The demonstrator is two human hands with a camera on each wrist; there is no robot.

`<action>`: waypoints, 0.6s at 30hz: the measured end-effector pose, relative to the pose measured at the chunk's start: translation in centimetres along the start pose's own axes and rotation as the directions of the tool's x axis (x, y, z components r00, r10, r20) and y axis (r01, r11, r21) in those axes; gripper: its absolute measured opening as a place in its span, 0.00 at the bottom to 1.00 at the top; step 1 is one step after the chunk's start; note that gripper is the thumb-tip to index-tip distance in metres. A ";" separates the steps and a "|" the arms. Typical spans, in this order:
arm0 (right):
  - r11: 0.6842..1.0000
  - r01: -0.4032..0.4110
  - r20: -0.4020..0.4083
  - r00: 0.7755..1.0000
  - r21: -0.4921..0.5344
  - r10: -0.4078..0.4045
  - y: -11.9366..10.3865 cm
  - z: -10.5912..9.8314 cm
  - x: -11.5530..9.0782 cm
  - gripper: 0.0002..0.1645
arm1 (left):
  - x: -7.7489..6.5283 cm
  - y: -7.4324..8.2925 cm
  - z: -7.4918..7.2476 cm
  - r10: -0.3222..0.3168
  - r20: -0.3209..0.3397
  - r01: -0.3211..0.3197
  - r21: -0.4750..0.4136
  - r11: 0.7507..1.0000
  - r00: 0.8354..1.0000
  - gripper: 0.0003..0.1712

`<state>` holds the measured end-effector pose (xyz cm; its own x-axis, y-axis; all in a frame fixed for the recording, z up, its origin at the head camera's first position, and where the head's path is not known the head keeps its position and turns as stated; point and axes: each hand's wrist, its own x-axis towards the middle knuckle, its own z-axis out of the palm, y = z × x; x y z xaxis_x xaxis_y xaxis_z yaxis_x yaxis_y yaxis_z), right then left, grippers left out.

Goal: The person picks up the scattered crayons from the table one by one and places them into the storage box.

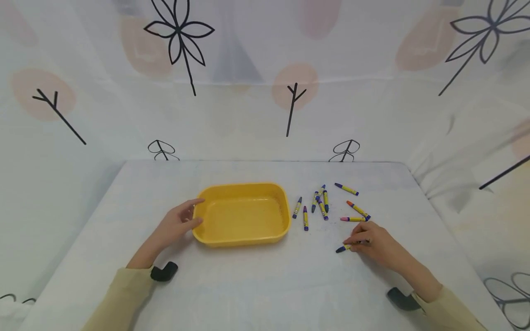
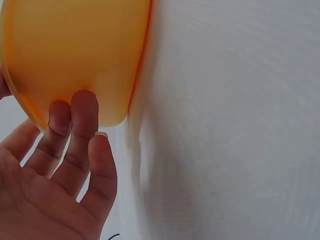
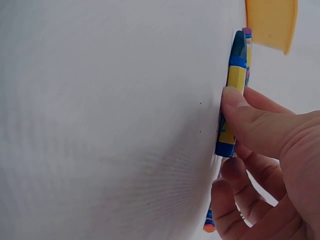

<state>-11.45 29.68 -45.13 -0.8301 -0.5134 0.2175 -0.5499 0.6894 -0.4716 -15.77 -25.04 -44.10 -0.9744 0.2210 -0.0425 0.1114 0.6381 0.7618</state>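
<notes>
Left hand [image 1: 175,225]: grips left end of yellow tray [image 1: 242,220], digits at rim and outer wall
Yellow tray: on white table [image 1: 248,285], left of crayons
Right hand [image 1: 377,244]: pinches dark-tipped crayon [image 3: 237,74], thumb against fingers
Dark-tipped crayon: right of tray, tip pointing trayward; table contact unclear
Orange crayon [image 1: 358,209], pink crayon [image 1: 352,219]: just beyond right hand
Crayon cluster [image 1: 325,202]: nearer tray

Yellow tray [image 1: 241,214]: shallow, rounded corners, opening up, long axis nine to three o'clock; left hand [image 1: 178,224] holds nine-o'clock rim. Dark-tipped crayon [image 3: 236,77]: yellow wrapper, blue bands; pinched in right hand [image 1: 374,243], between three and four o'clock from tray, tip toward eight.
</notes>
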 end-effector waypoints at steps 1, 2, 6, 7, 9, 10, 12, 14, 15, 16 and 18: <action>1.000 -0.003 0.000 1.000 -0.004 0.003 0.0 0.0 0.0 0.15 | 0.1 0.0 0.0 0.002 0.003 -0.002 -0.004 1.000 1.000 0.31; 1.000 -0.006 0.003 1.000 -0.007 0.006 0.0 0.0 0.0 0.15 | 0.1 0.0 0.0 0.006 0.005 -0.006 -0.006 1.000 1.000 0.31; 0.999 -0.047 0.037 0.998 -0.018 0.047 0.1 -0.2 0.0 0.15 | 0.3 0.0 0.0 0.006 0.009 -0.006 -0.011 1.000 1.000 0.31; 0.998 -0.061 0.054 0.997 -0.020 0.062 0.1 -0.2 0.1 0.15 | 0.2 0.0 0.0 0.002 0.016 -0.002 -0.011 1.000 1.000 0.31; 0.996 -0.091 0.085 0.992 -0.025 0.093 0.1 -0.4 0.3 0.13 | 0.2 -0.1 0.1 -0.032 0.040 0.033 -0.020 0.999 0.999 0.33; 0.995 -0.102 0.100 0.990 -0.025 0.104 0.0 -0.5 0.4 0.13 | 0.2 -0.2 0.2 -0.054 0.052 0.055 -0.020 0.998 0.997 0.34; 0.993 -0.116 0.113 0.987 -0.024 0.118 -0.1 -0.6 0.7 0.12 | 0.2 -0.3 0.3 -0.085 0.084 0.087 -0.028 0.996 0.993 0.38; 0.993 -0.115 0.108 0.987 -0.018 0.116 -0.2 -0.7 1.1 0.12 | 0.2 -0.4 0.4 -0.106 0.112 0.112 -0.044 0.993 0.988 0.40; 0.994 -0.107 0.102 0.989 -0.008 0.107 -0.3 -0.8 1.4 0.12 | 0.2 -0.4 0.4 -0.107 0.117 0.113 -0.048 0.992 0.987 0.41; 0.996 -0.092 0.092 0.992 0.004 0.091 -0.5 -0.9 1.7 0.12 | 0.2 -0.4 0.4 -0.103 0.122 0.110 -0.053 0.993 0.987 0.41; 0.998 -0.058 0.067 0.996 0.022 0.056 -0.8 -1.1 2.5 0.14 | 0.2 -0.4 0.4 -0.097 0.130 0.107 -0.071 0.992 0.987 0.41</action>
<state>-13.21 28.36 -43.29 -0.8516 -0.5070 0.1333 -0.4991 0.7063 -0.5021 -15.90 -24.96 -44.71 -0.9468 0.2523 -0.1999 -0.0073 0.6042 0.7968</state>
